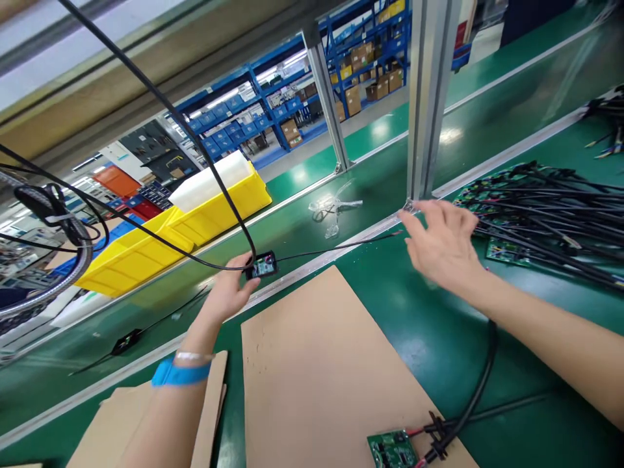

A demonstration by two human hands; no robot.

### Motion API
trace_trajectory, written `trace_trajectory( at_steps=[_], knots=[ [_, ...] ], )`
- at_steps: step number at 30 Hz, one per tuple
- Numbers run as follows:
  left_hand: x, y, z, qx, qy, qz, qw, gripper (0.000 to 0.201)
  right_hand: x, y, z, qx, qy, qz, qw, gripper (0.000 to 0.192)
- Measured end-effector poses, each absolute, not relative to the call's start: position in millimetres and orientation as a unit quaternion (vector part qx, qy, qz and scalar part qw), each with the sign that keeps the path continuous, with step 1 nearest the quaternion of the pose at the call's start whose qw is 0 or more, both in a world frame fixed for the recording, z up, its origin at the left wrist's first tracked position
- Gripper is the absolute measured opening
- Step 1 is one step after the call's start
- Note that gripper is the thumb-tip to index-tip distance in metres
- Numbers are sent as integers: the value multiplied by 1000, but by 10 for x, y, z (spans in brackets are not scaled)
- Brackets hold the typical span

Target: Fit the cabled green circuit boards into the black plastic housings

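My left hand (229,286) grips a small black open-topped housing (264,264) with a circuit board inside, over the metal rail along the bench's far edge. A thin black cable (336,248) runs from the housing to the right, its bare reddish end close to the fingertips of my right hand (441,244). That hand is open, fingers apart and slightly curled, holding nothing I can see. Below, a green circuit board (390,448) with thick black leads lies on a cardboard sheet (312,364), partly cut off by the frame.
Boards with black cables (541,214) are heaped at right. An aluminium post (429,97) rises behind my right hand. A clear plastic piece (331,211) and another black housing (127,340) lie on the far strip. Yellow bins (224,211) stand beyond; a black cable (170,107) hangs in front.
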State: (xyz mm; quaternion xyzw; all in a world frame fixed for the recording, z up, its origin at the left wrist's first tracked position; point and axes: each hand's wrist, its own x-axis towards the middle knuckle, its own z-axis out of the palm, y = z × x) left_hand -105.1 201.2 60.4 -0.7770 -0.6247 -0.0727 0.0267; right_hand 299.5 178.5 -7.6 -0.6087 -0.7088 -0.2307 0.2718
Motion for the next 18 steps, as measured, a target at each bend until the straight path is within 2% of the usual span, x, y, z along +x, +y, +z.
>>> trace_trajectory(
  at_steps=[4,8,11,14,18],
  knots=[
    [-1100,2171,156,-757,-652,-42,31,61,2992,1765,-116,-607,-713,-231,264,47],
    [-1082,1655,-133,-776,-631,-23,7,53,2836,1570,-159,-552,-786,-152,232,43],
    [-1138,1178,-67,-785,-619,-28,-8,47,2705,1480,-141,-500,-845,-24,188,36],
    [-1216,721,101,-784,-619,-36,-26,44,2404,1593,-69,-430,-891,105,100,32],
    [-1256,67,242,-766,-633,-96,-55,39,1769,2135,42,-389,-909,144,39,30]
  ],
)
